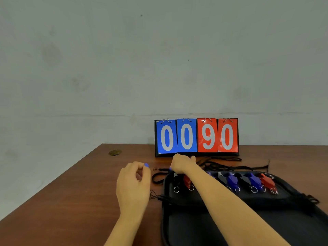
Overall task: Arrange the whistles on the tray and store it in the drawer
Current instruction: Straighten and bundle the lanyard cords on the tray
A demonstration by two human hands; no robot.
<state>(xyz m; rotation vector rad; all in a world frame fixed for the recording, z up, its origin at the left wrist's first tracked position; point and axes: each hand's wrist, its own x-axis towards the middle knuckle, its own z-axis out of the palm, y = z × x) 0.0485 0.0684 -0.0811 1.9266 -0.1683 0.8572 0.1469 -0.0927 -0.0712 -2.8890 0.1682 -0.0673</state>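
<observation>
Whistles: a row of small plastic whistles, blue, red and black, lay side by side across the far part of the tray, each with a silver split ring at its near end.
Tray: a black, shallow, round-cornered tray sat on the right of the bench, reaching to the near edge of view.
Bench: a brown wooden bench stood against a pale grey wall.
Cords: black lanyard cords lay tangled beyond the tray and beside its left rim.
Scoreboard: a flip scoreboard stood upright behind the tray, blue cards reading 00, red cards reading 90.
Left hand: the left hand hovered left of the tray, fingers curled, pinching a small blue piece.
Right hand: the right hand reached across the tray's far left corner, its forearm hiding some whistles; fingers curled down, what it held I cannot tell.
</observation>
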